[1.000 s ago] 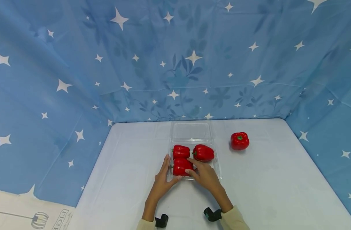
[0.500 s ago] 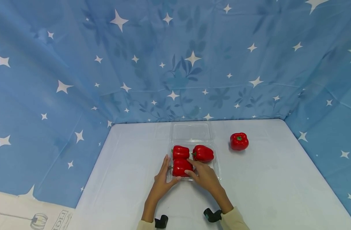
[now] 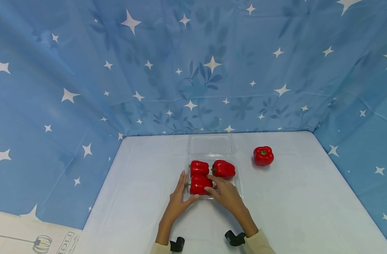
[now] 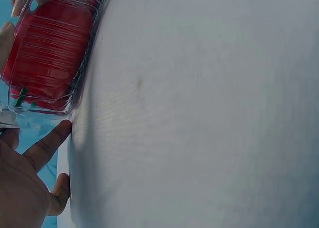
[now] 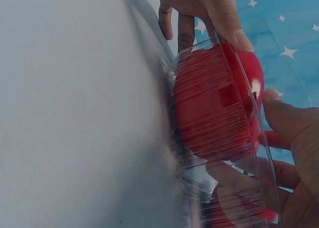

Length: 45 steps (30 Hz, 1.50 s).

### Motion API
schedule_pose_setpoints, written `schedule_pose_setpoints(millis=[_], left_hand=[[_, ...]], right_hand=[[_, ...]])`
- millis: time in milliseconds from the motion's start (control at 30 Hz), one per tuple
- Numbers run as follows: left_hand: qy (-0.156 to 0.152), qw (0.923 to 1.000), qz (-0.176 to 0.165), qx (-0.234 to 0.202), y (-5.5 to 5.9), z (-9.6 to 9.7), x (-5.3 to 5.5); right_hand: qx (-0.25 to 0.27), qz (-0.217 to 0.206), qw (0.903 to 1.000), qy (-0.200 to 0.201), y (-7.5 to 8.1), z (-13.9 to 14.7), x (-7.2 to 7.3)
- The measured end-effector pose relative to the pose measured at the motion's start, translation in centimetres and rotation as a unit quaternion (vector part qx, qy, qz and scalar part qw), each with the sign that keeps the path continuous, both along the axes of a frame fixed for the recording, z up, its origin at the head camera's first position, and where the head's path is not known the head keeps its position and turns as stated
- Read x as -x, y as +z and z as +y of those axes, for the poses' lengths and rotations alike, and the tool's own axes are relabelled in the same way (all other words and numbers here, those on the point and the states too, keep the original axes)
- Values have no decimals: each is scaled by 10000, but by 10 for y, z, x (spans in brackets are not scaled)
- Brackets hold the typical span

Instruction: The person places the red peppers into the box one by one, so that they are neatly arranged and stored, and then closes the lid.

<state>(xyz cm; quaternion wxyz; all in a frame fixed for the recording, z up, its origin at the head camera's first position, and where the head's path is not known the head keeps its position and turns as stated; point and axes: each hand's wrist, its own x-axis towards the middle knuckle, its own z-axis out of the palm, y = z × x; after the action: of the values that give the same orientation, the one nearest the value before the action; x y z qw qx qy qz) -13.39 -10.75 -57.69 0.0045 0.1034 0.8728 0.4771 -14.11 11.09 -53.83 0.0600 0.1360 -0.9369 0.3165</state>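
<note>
A clear plastic clamshell container holds three red bell peppers, with its lid folded back. My right hand grips the front-left bell pepper, thumb on its near side and index finger at its far side. In the right wrist view, other fingers of that hand show through the clear wall beside the pepper. My left hand rests at the container's front-left corner, fingers straight along the left side and thumb at the front rim. Behind lie a left pepper and a right pepper.
A further red bell pepper stands on the white-covered table, right of the container. Blue star-patterned cloth hangs behind the table and along both sides. Black wrist cameras sit on both wrists.
</note>
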Motion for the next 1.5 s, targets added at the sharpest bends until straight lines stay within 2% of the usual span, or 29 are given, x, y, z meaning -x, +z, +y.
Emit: schedule_pose_setpoints(millis=[267, 633, 800, 1000, 1300, 1500], left_hand=[[-27, 9999, 101, 26, 1, 0, 1], [-15, 10000, 67, -20, 0, 0, 1], [-27, 10000, 63, -56, 0, -1, 0], [-54, 9999, 6, -124, 2, 1, -1], [-21, 9999, -138, -83, 0, 1, -3], [-15, 9999, -114, -85, 3, 0, -1]], right_hand=[[-90, 280, 9995, -152, 8, 4, -3], [436, 610, 9959, -510, 14, 15, -2], [758, 889, 9903, -752, 17, 25, 3], [1291, 1480, 9725, -1248, 19, 44, 12], [1632, 1497, 9426, -2499, 13, 83, 25], [2055, 1499, 9163, -3093, 3, 102, 36]])
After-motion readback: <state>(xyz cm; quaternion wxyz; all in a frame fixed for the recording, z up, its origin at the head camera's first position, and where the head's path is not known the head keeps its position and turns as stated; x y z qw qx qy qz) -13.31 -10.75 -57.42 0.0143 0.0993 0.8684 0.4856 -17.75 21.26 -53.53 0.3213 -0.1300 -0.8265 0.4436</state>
